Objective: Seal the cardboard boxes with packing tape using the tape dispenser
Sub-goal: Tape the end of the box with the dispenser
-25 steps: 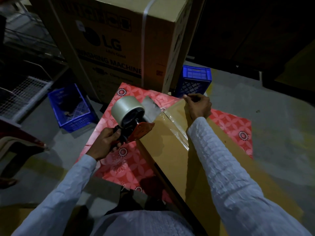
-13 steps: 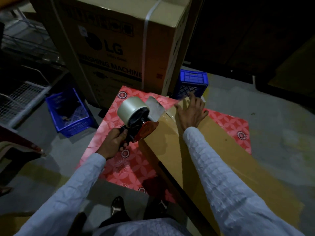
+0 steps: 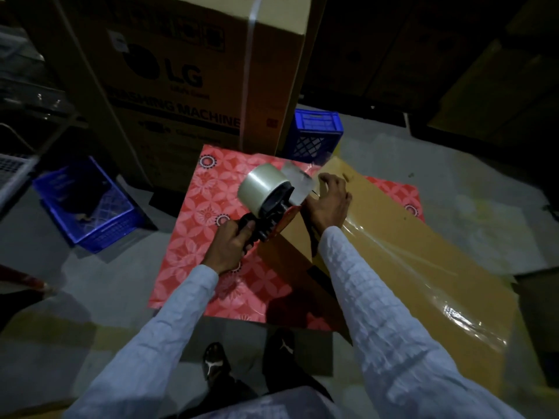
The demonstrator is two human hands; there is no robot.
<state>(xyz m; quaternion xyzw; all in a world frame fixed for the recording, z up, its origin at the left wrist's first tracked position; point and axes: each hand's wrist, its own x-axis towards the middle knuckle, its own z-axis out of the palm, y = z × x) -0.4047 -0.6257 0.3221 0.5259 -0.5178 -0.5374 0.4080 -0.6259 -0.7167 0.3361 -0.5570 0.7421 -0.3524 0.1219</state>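
Both arms reached forward in pale sleeves. The left hand (image 3: 231, 244) curled tight around a handle; the right hand (image 3: 328, 201) lay ahead, fingers (image 3: 325, 179) bent, pinching.

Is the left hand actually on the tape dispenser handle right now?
Touching. The head view shows the left hand with fingers and thumb wrapped around the black handle of the tape dispenser, no gap visible.
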